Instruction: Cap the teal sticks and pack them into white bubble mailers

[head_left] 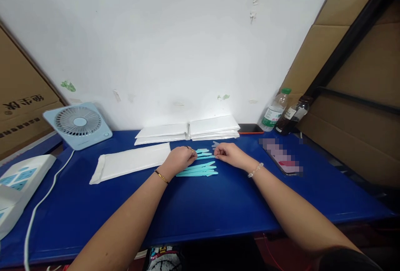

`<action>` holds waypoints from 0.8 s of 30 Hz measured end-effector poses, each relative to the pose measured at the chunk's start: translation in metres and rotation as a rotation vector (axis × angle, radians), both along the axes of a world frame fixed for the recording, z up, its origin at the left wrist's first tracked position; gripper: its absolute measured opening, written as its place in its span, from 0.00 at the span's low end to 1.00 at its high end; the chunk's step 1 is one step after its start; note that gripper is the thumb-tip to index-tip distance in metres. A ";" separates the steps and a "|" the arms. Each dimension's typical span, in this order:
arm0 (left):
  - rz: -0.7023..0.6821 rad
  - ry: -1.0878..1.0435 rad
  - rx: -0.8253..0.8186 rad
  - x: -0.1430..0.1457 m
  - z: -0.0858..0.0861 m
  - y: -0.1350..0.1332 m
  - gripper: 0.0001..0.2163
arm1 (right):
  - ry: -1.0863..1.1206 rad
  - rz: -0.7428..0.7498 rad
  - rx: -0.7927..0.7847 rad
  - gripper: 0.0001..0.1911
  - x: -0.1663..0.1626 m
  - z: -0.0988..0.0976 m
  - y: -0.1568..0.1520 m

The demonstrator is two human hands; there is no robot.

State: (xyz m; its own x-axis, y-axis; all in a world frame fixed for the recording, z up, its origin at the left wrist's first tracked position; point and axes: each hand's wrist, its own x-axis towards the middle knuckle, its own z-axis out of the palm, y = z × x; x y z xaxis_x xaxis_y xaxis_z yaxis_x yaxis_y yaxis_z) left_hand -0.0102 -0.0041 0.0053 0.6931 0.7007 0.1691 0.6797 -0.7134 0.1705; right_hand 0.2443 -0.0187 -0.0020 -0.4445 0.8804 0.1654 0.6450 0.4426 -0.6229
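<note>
Several thin turquoise strips (196, 170) lie side by side on the blue table, in front of my hands, with a few more behind them. My left hand (178, 159) is closed over the left ends of the farther strips, its fingertips pinched together. Facing it, my right hand (230, 155) has thumb and fingers pinched at the right end of one turquoise strip, which spans the gap between both hands. Small translucent pieces (215, 144) show just behind the right fingertips. A long white padded packet (131, 163) lies to the left, partly behind my left hand.
Stacked white packets (214, 126) rest against the wall. A blue fan (78, 123) and a white power strip (26, 179) stand left, joined by a cable. Right are a dark phone (251, 128), a blurred-out phone (281, 157), a clear bottle (275, 111) and a dark bottle (292, 116).
</note>
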 end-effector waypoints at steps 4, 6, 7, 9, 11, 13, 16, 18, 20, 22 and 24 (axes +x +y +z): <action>0.063 -0.043 0.018 0.001 -0.002 0.000 0.10 | 0.035 -0.019 0.027 0.06 0.007 -0.001 0.005; 0.099 -0.088 0.009 -0.001 -0.001 0.000 0.09 | 0.043 -0.094 0.108 0.08 0.020 0.001 0.009; 0.102 -0.106 -0.011 -0.003 0.001 -0.001 0.09 | 0.033 -0.130 0.154 0.08 0.027 0.003 0.011; 0.070 -0.120 -0.090 -0.005 0.004 -0.003 0.09 | -0.006 -0.140 0.209 0.08 0.039 0.005 0.014; 0.013 -0.107 -0.182 -0.006 0.007 -0.007 0.08 | -0.053 -0.084 0.218 0.09 0.045 0.006 0.015; -0.027 -0.086 -0.230 -0.005 0.009 -0.010 0.07 | -0.106 -0.019 0.212 0.10 0.044 0.004 0.016; -0.017 -0.055 -0.199 -0.004 0.009 -0.012 0.06 | -0.188 0.010 0.207 0.10 0.036 -0.001 0.017; 0.009 -0.031 -0.153 -0.003 0.010 -0.012 0.06 | -0.251 -0.004 0.210 0.07 0.031 -0.002 0.017; 0.025 -0.002 -0.119 -0.003 0.010 -0.012 0.06 | -0.308 -0.026 0.216 0.05 0.029 -0.001 0.016; 0.027 0.032 -0.087 -0.002 0.011 -0.012 0.07 | -0.346 -0.028 0.214 0.04 0.027 0.002 0.014; 0.029 0.073 -0.035 -0.001 0.011 -0.011 0.07 | -0.344 -0.009 0.196 0.03 0.027 0.004 0.011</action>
State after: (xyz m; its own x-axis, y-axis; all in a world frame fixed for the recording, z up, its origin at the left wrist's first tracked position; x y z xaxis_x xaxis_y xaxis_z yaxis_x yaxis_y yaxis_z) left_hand -0.0113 -0.0156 0.0165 0.6821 0.7252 0.0941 0.7113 -0.6878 0.1446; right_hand 0.2708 -0.0079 0.0023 -0.4955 0.8510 0.1741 0.8057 0.5252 -0.2741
